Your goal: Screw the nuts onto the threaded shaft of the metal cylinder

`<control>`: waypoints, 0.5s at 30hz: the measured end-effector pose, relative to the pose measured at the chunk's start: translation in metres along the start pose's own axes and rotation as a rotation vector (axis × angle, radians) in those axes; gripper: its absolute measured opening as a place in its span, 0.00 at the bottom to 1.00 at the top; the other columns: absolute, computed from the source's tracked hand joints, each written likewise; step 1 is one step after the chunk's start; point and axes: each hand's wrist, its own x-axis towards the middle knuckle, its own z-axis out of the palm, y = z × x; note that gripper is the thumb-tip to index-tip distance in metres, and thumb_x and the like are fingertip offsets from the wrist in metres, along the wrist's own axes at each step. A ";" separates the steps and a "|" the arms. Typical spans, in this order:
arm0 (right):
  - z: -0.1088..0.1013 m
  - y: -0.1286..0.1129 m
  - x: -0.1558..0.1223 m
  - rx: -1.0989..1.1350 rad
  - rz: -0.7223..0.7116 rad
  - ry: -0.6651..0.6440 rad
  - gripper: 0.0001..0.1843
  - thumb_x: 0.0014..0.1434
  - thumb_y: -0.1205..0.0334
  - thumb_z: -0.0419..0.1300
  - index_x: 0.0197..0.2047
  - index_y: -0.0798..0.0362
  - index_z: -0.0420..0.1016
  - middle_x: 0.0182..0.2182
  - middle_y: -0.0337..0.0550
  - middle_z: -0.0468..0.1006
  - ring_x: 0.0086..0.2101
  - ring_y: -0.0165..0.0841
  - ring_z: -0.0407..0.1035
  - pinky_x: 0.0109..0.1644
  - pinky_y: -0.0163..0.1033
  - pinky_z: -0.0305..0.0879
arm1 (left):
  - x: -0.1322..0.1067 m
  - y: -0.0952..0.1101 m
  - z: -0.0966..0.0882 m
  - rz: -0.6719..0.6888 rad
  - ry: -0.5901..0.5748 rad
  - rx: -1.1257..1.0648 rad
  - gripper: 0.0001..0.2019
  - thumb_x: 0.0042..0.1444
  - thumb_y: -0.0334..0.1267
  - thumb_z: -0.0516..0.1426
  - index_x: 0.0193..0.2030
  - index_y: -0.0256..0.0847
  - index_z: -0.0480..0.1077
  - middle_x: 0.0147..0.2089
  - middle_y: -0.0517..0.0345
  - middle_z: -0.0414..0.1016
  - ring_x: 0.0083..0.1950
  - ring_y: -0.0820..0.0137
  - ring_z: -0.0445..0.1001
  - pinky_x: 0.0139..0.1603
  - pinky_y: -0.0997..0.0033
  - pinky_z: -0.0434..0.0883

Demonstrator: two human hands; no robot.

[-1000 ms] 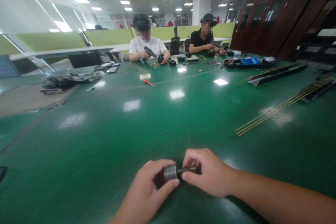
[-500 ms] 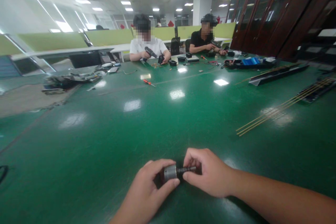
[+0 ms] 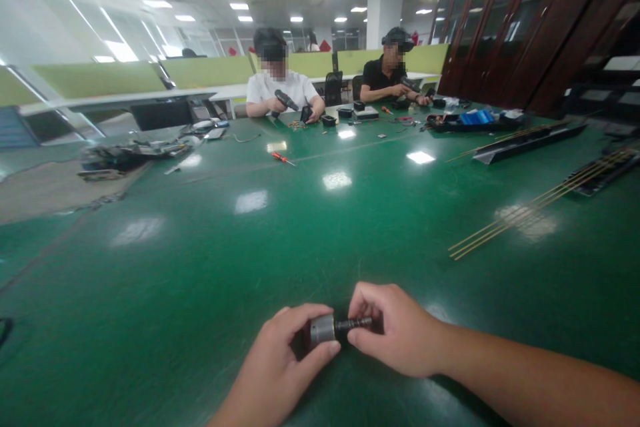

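Observation:
Near the bottom middle, a grey metal cylinder with a thin, dark stepped shaft (image 3: pixel 323 329) lies on its side, the shaft pointing right. My left hand (image 3: pixel 287 353) is closed around the thick cylinder, thumb in front and fingers behind. Thumb and fingers of my right hand (image 3: pixel 400 330) pinch the slim ridged shaft from the other side. Part of the cylinder's left end is hidden by my left hand. Both hands are low over the green tabletop (image 3: pixel 250 260).
Thin brass-coloured rods (image 3: pixel 525 210) lie at the right, beside a black channel (image 3: pixel 527 143). A red screwdriver (image 3: pixel 283 159) rests farther back. Cluttered parts (image 3: pixel 135 153) sit at the left. Across the table, two people (image 3: pixel 283 87) hold power drills.

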 end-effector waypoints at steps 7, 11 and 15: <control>0.000 0.002 -0.001 -0.003 -0.011 0.007 0.06 0.53 0.68 0.64 0.34 0.52 0.71 0.26 0.32 0.73 0.26 0.27 0.66 0.30 0.31 0.59 | -0.001 -0.001 0.000 0.009 0.000 0.008 0.13 0.60 0.49 0.61 0.50 0.51 0.75 0.45 0.62 0.80 0.45 0.62 0.76 0.47 0.64 0.68; 0.001 0.001 -0.001 -0.005 -0.010 0.008 0.07 0.52 0.69 0.65 0.33 0.52 0.70 0.26 0.32 0.73 0.26 0.26 0.65 0.30 0.31 0.58 | 0.000 -0.001 0.001 0.007 0.002 0.004 0.13 0.60 0.49 0.61 0.50 0.51 0.75 0.45 0.60 0.80 0.45 0.62 0.77 0.48 0.64 0.68; 0.000 0.001 0.000 -0.004 -0.003 0.005 0.07 0.52 0.69 0.65 0.34 0.52 0.71 0.26 0.32 0.73 0.26 0.26 0.65 0.30 0.31 0.59 | 0.000 -0.003 0.001 0.001 0.005 0.007 0.14 0.60 0.49 0.61 0.52 0.50 0.74 0.47 0.60 0.80 0.47 0.62 0.77 0.49 0.63 0.69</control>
